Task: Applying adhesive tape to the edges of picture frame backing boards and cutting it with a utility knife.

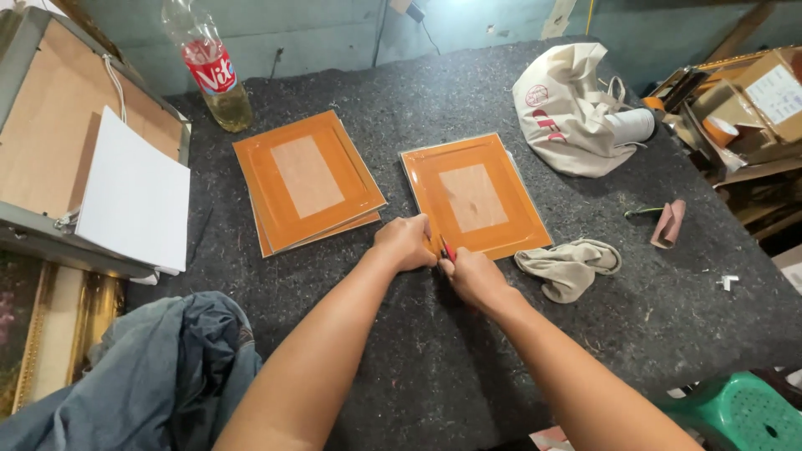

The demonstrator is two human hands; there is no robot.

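Frame: we are working on an orange picture frame back (474, 196) with a pale brown panel in its middle; it is lying flat on the dark grey felt table (468, 351), and we are taking it as our landmark.
Left hand: our left hand (407, 242) is pressing down on the near left corner of the frame, fingers curled together on its edge.
Right hand: our right hand (473, 277) is closing around a small red tool (449, 250) and holding its tip against the frame's near edge, just beside the left hand.
Cloth: a crumpled beige rag (568, 266) is lying just right of the frame's near right corner.
Stack: a stack of orange frame backs (307, 181) is resting left of the frame, close by but apart from it.
Bag: a cream cloth bag (568, 108) is slumping beyond the frame, to its right, with a white roll (631, 125) against it.
Bottle: a clear plastic bottle (210, 71) with a red label is standing far beyond the stack, to the frame's left.
Paper: white sheets (138, 196) are lying further left of the frame, past the stack.
Denim: blue cloth (159, 376) is bunching well nearer to us than the frame, on its left.
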